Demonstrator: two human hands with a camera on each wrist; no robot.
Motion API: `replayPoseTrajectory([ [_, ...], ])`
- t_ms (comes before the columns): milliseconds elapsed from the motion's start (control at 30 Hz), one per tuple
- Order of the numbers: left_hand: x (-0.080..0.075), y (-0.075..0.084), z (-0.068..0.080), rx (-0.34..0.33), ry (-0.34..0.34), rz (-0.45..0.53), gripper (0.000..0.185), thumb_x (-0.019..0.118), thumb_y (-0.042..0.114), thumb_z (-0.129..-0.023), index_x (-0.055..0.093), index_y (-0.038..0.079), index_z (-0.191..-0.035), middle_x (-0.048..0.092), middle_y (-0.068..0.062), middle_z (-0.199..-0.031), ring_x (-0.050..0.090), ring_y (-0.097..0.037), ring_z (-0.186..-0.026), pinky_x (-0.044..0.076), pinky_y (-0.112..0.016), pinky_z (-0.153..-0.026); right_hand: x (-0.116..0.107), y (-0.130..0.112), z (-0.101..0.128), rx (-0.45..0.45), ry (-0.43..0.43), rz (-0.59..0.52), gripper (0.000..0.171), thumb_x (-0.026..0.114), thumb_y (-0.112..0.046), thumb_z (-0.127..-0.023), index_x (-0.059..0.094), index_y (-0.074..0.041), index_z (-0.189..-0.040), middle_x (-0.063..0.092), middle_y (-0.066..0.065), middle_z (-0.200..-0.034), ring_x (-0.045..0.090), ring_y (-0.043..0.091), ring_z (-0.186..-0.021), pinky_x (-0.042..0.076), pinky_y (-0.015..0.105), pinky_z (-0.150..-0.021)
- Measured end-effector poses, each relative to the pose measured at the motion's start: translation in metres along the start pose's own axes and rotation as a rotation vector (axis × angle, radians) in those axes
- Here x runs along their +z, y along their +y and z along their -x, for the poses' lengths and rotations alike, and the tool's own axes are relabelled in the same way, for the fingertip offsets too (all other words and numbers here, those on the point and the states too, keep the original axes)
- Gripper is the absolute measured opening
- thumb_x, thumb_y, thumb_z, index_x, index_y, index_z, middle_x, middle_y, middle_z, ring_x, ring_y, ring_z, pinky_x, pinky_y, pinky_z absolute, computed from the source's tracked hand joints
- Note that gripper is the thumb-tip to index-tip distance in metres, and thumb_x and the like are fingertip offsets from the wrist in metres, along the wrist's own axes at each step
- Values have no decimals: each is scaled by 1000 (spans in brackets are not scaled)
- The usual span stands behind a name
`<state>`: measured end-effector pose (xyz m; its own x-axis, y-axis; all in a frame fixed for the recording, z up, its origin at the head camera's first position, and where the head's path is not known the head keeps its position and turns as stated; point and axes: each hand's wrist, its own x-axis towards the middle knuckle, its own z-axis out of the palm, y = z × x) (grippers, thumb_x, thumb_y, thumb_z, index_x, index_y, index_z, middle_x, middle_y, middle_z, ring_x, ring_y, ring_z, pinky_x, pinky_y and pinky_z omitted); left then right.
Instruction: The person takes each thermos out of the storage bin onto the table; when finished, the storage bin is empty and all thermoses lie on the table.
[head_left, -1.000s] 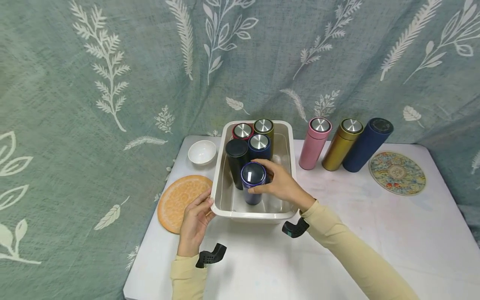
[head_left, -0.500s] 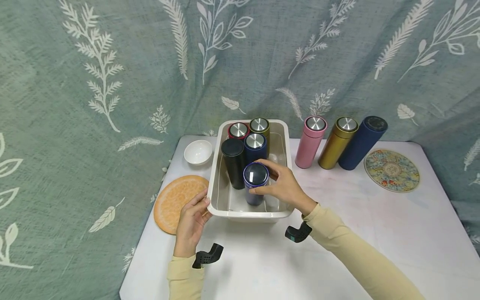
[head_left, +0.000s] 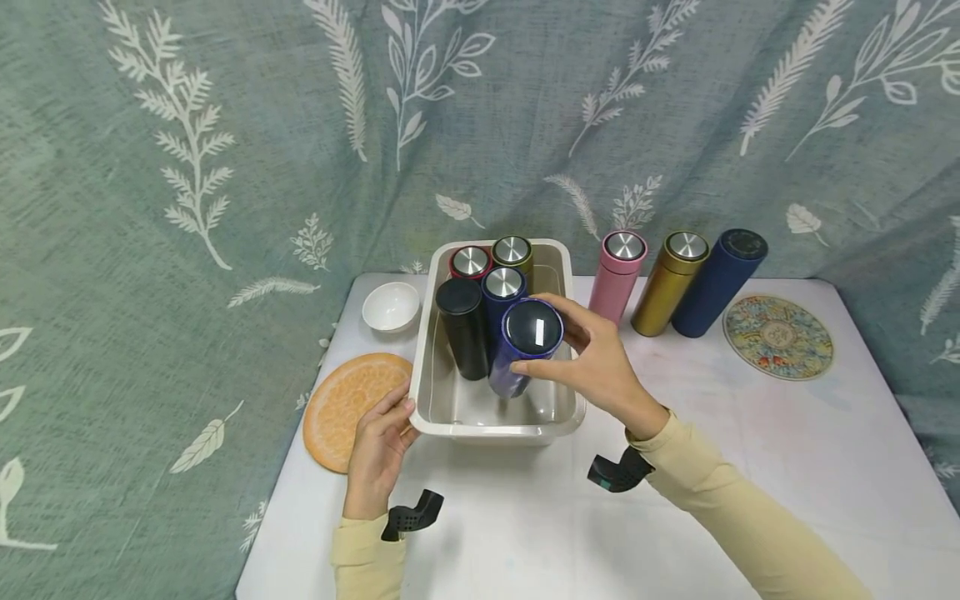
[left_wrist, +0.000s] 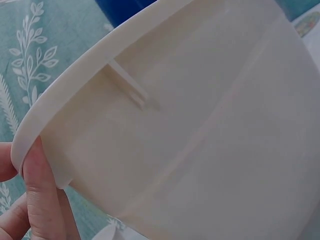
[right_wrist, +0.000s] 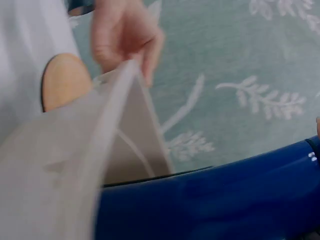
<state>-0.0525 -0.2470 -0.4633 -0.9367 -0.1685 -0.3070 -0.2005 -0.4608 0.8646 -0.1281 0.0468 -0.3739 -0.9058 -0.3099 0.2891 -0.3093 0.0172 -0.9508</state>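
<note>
My right hand (head_left: pixel 600 362) grips a glossy blue thermos bottle (head_left: pixel 531 327) near its dark lid, thumb on one side and fingers on the other. The bottle tilts towards the right, its lower end inside a white plastic bin (head_left: pixel 480 431). In the right wrist view, its blue body (right_wrist: pixel 210 205) crosses the lower part. At the bin's near left corner my left hand (head_left: pixel 378 446) pinches the rim; the left wrist view shows a finger (left_wrist: pixel 37 182) pressed under the lip. Inside stand a black bottle (head_left: pixel 463 333), a blue one (head_left: pixel 504 285), a red one (head_left: pixel 470 262) and an olive one (head_left: pixel 513 249).
Right of the bin stand a pink bottle (head_left: pixel 618 279), a gold bottle (head_left: pixel 669 287) and a tall navy bottle (head_left: pixel 720 283). A round patterned mat (head_left: pixel 778 337) lies beyond them. On the left are a white bowl (head_left: pixel 392 307) and an orange-slice mat (head_left: pixel 348 412).
My right hand has raised the blue thermos bottle and moved right, tilting its lid that way. The left hand stays on the bin's rim. The head view has shifted slightly.
</note>
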Motion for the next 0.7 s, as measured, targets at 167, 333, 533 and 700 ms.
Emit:
replayPoseTrajectory([
  [167,-1,-1,1,7,-5,6,30,53,0,-99,70,17,-117,71,3,-113,69,-9,-89,59,-21,-74,-10,-23,4,-46,45,7,75,92,-1,-66,63,-14,-133,68,7,-127,67,16,-111,54,24,-100],
  [333,-2,-3,1,31,-23,12,29,54,0,-98,70,16,-118,71,2,-114,70,-9,-89,59,-20,-73,-19,-41,9,-91,88,26,76,91,4,-64,63,-11,-133,71,0,-121,69,13,-107,56,21,-92],
  [533,0,-2,-1,13,-18,20,31,52,-1,-99,71,19,-113,70,3,-110,68,-8,-88,59,-20,-72,-33,-57,16,-116,172,14,77,88,13,-62,63,-7,-133,70,-2,-123,68,14,-109,56,18,-90],
  [700,0,-2,-2,-6,5,30,33,49,-2,-100,72,20,-109,69,3,-109,68,-8,-88,58,-20,-71,-43,-66,21,-93,224,-15,77,87,12,-64,62,-5,-135,71,1,-122,70,15,-104,57,18,-89],
])
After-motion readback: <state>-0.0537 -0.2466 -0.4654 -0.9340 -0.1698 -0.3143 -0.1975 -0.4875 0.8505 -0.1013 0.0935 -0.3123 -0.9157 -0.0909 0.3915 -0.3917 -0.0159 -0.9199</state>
